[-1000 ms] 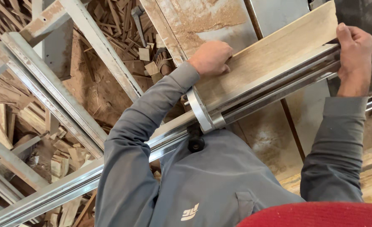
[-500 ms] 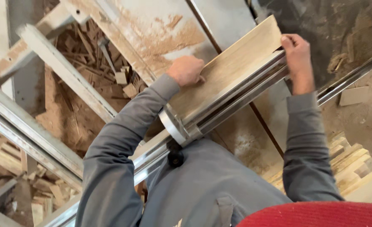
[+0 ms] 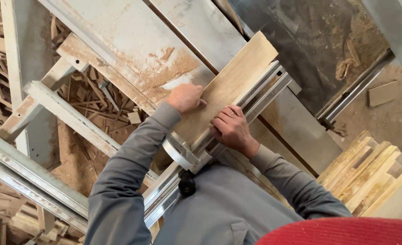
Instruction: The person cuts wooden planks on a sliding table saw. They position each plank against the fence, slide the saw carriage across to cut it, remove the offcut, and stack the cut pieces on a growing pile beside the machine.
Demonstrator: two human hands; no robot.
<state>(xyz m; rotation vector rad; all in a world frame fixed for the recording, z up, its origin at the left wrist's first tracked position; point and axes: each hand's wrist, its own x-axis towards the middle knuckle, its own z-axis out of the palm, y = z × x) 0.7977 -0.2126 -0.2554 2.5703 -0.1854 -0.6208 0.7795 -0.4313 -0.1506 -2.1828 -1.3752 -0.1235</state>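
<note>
Both hands on the wood board (image 3: 228, 86) lying flat on saw table (image 3: 119, 41) against metal fence rail (image 3: 255, 97): left hand (image 3: 186, 97) loosely fisted on its outer edge, right hand (image 3: 230, 129) fingers curled over board + rail, prob. to keep it square, offcut stack (image 3: 373, 177) at right edge.

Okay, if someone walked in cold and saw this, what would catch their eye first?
Probably the pale wooden board at centre, lying along a metal fence rail on the dusty saw table. The left hand and right hand both press on it. Stacked planks sit lower right, offcuts litter the left.
</note>
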